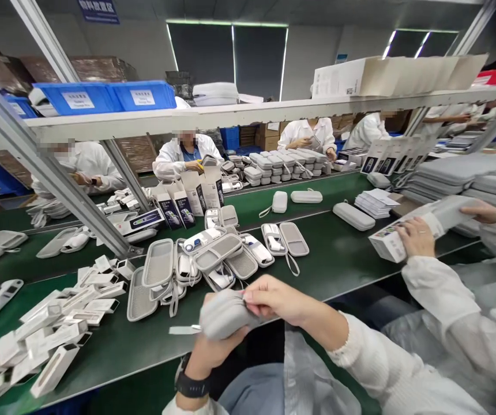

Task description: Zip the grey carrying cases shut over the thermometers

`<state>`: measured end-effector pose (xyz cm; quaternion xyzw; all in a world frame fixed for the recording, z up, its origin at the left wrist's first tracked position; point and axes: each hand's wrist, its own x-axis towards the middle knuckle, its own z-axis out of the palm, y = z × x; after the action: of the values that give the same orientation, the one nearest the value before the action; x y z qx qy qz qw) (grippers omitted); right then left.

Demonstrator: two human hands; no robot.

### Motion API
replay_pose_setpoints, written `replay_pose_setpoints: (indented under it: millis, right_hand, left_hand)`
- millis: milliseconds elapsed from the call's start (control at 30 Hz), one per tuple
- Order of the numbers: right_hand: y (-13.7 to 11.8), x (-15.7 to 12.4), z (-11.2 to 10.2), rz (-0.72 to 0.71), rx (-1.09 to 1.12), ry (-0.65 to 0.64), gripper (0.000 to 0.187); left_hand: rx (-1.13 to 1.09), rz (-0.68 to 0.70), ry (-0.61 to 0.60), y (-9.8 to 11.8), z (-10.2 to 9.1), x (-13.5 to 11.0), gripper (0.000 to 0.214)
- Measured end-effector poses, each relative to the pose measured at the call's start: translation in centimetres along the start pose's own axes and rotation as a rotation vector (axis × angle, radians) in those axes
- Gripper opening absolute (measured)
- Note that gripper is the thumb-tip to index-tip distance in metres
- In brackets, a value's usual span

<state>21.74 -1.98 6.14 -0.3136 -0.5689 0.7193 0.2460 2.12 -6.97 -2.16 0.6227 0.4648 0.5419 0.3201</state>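
A: Where is the gray case [224, 316] that you hold?

B: It is up in front of you, by the near edge of the green table [326, 271]. Your left hand [220, 347] curls around it from below. Your right hand [276, 300] pinches its right end with thumb and fingertips.

A: Why do you use 2 hands?

B: It seems your left hand makes the case steady, so your right hand can grip that end. I cannot tell if you pinch a zip or just the cloth, because your fingers hide it.

A: What is near you?

B: Open cases [158, 263] lie in a heap just past your hands, maybe so you can reach them easily. Small white boxes [66, 328] sit in a pile on your left, maybe so the 2 kinds do not mix.

A: Where do you have room?

B: Bare table lies right of the heap, up to a long case [353, 215]. Farther right, a co-worker's hand [416, 236] holds a white carton [389, 245], so that side looks tight. A metal post [75, 197] slants down on your left. The table's edge is close to your hands, so a dropped thing could fall in your lap.
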Motion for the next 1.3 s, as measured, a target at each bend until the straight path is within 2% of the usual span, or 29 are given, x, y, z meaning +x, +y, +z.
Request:
replay_pose_setpoints:
  millis: [67,133,233,333,400,433,500,567,667,733,800,900,967,1000,1033,1100,1133,1200,1267,1300]
  right_hand:
    - [-1.8,-0.1,-0.1,-0.062,-0.156,-0.002,0.038]
    - [-3.3,-0.3,-0.1,-0.072,-0.321,0.008,0.037]
    - [-4.5,-0.4,0.3,-0.101,-0.743,0.015,0.036]
    - [-4.2,-0.4,1.0,-0.176,-1.354,0.025,0.030]
    - [-3.5,-0.3,1.1,-0.180,-1.595,0.000,0.026]
    - [-3.0,-0.1,1.0,-0.173,-1.630,-0.033,0.025]
    - [-2.0,0.4,0.5,-0.150,-1.544,-0.128,0.028]
    - [-1.0,0.9,-0.3,-0.126,-1.372,-0.160,0.034]
    - [0.2,1.4,-1.7,-0.116,-1.300,-0.050,0.036]
    - [0.7,1.5,-2.7,-0.137,-1.279,0.057,0.028]
    - [0.9,1.5,-3.8,-0.196,-1.150,0.116,0.019]
    - [0.6,1.6,-5.7,-0.301,-0.873,0.020,0.059]
    - [-0.1,2.4,-7.9,-0.325,-0.730,-0.025,0.064]
    - [-0.7,3.1,-9.4,-0.335,-0.680,0.037,0.063]
    - [-1.5,4.0,-11.3,-0.342,-0.640,0.155,0.063]
    - [-3.5,6.4,-16.1,-0.314,-0.587,0.496,0.062]
    - [-4.6,7.7,-18.8,-0.254,-0.572,0.660,0.058]
    - [-6.5,10.3,-24.0,-0.010,-0.619,1.025,0.049]
    - [-7.7,12.5,-27.9,0.103,-0.654,1.158,0.044]
    - [-7.9,13.4,-29.0,0.139,-0.687,1.192,0.043]
  left_hand:
    - [0.066,-0.018,-0.063,0.4,0.4,0.2,0.049]
    - [0.117,-0.101,-0.145,1.0,0.3,0.7,0.047]
    - [0.303,-0.185,-0.398,2.3,-0.7,1.8,0.042]
    - [0.544,-0.201,-0.607,3.6,-1.7,2.9,0.049]
    - [0.683,-0.204,-0.693,4.1,-2.0,3.4,0.057]
    - [0.726,-0.205,-0.730,4.2,-2.0,3.6,0.059]
    - [0.725,-0.198,-0.777,4.2,-1.6,3.7,0.057]
    - [0.661,-0.184,-0.773,3.9,-1.0,3.9,0.050]
    - [0.617,-0.174,-0.713,3.2,0.1,4.4,0.044]
    - [0.559,-0.168,-0.681,2.6,0.3,5.0,0.040]
    - [0.440,-0.172,-0.620,1.7,0.3,5.6,0.042]
    - [0.272,-0.252,-0.469,0.1,0.1,6.5,0.052]
    - [0.066,-0.317,-0.370,-0.9,0.2,7.2,0.062]
    - [-0.066,-0.335,-0.322,-1.2,0.3,7.7,0.066]
    - [-0.196,-0.343,-0.261,-1.4,0.4,8.2,0.067]
    - [-0.365,-0.349,-0.120,-1.2,0.5,9.1,0.058]
    - [-0.388,-0.359,-0.057,-1.0,0.5,9.4,0.051]
    - [-0.375,-0.400,0.025,-0.7,0.4,9.5,0.043]
    - [-0.375,-0.438,0.006,-1.0,0.2,9.1,0.042]
    - [-0.397,-0.449,-0.016,-1.4,0.1,8.7,0.043]
